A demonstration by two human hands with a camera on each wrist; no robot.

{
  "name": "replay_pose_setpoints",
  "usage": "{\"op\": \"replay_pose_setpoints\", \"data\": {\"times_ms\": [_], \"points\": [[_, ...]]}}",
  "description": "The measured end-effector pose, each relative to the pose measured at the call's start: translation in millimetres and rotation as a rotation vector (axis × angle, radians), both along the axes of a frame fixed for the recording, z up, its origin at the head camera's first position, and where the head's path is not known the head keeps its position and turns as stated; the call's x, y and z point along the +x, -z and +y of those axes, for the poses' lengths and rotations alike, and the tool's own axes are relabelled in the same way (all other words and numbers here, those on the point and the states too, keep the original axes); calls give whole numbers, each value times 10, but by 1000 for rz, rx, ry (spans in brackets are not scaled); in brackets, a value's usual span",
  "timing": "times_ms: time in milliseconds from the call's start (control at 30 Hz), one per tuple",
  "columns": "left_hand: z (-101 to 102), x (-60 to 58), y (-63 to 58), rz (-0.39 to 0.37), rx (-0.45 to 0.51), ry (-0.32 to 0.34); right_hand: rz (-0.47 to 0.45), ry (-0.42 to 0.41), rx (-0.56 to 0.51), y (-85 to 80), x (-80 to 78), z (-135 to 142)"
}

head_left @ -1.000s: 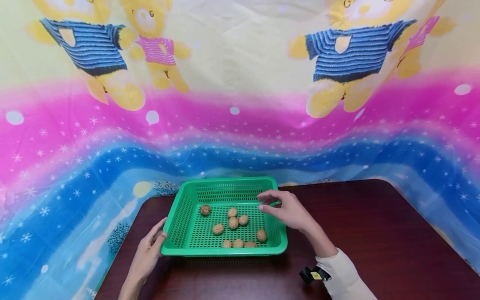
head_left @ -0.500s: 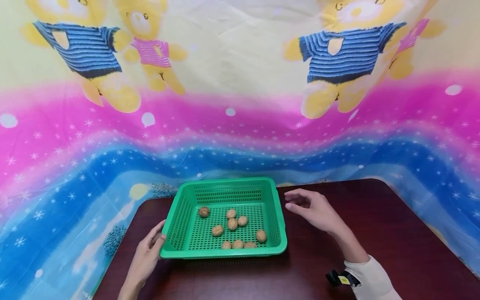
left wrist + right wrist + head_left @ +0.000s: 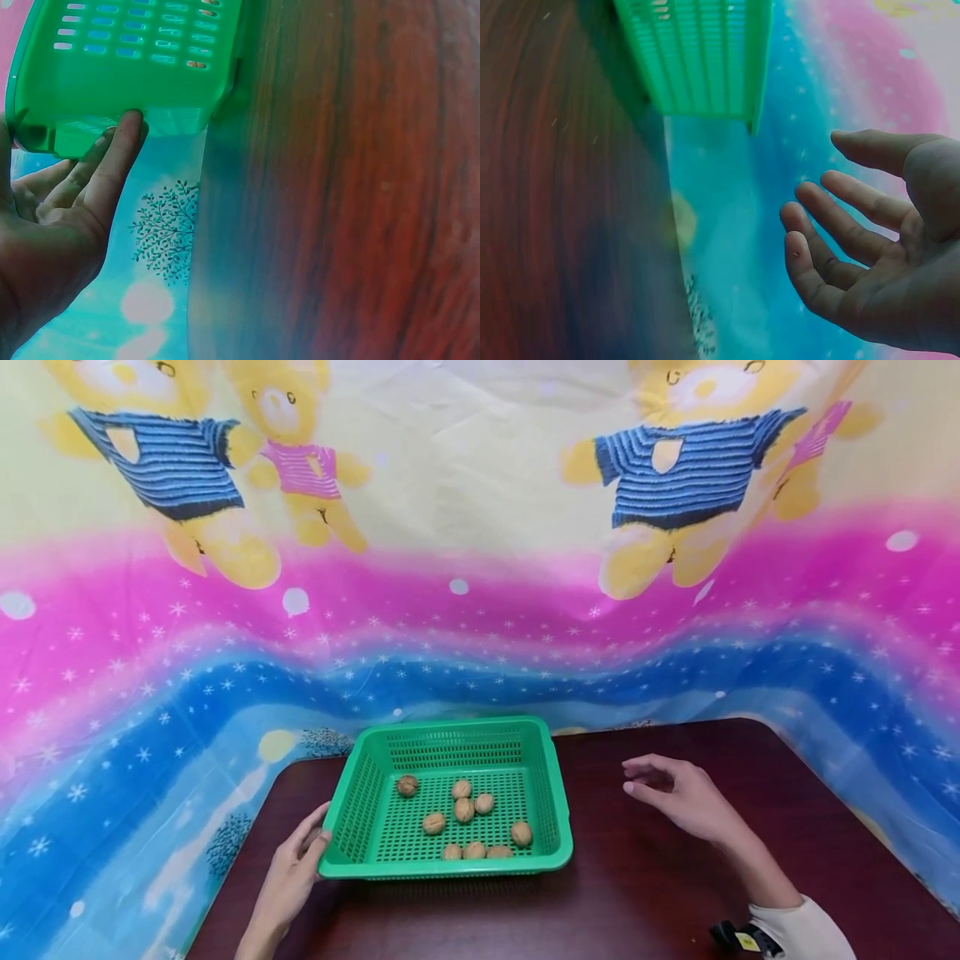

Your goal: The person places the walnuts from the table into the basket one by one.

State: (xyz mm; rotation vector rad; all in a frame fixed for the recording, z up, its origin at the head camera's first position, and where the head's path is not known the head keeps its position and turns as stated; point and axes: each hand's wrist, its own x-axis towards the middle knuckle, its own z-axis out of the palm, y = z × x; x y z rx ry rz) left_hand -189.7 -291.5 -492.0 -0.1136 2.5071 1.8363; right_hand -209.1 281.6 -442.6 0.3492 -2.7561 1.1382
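Note:
A green plastic basket (image 3: 558,802) sits on the dark table with several walnuts (image 3: 464,810) scattered over its slotted floor. At its near left corner, my left hand (image 3: 291,868) holds the rim. In the left wrist view, the fingers (image 3: 112,165) of that hand reach under the rim to the outer wall, while most of the thumb is cut off by the frame edge. My right hand (image 3: 686,797) hovers over the table to the right of the basket, apart from it. The right wrist view shows this hand (image 3: 885,247) with loosely bent, spread fingers and nothing in the palm.
The dark reddish table (image 3: 645,893) has a rounded far right corner. Behind and around it hangs a printed cloth (image 3: 465,627) with teddy bears and snowflakes, close to the basket's far side. A black strap (image 3: 750,935) circles the right wrist.
My right hand has moved from over the basket's right side out to the right, above the table. The left hand stays at the rim, and the walnuts keep their places in the basket.

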Motion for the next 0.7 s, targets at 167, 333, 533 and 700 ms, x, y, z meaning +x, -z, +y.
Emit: {"op": "replay_pose_setpoints", "data": {"times_ms": [167, 333, 533, 700], "points": [[3, -4, -6, 7, 5, -1, -34, 21, 44, 46, 49, 96], [-15, -8, -9, 11, -9, -1, -53, 35, 76, 93, 83, 149], [-30, -19, -12, 14, -3, 4, -72, 34, 97, 119, 109, 200], [-55, -8, -17, 24, -83, -5, -84, 33, 113, 180, 164, 261]]}}
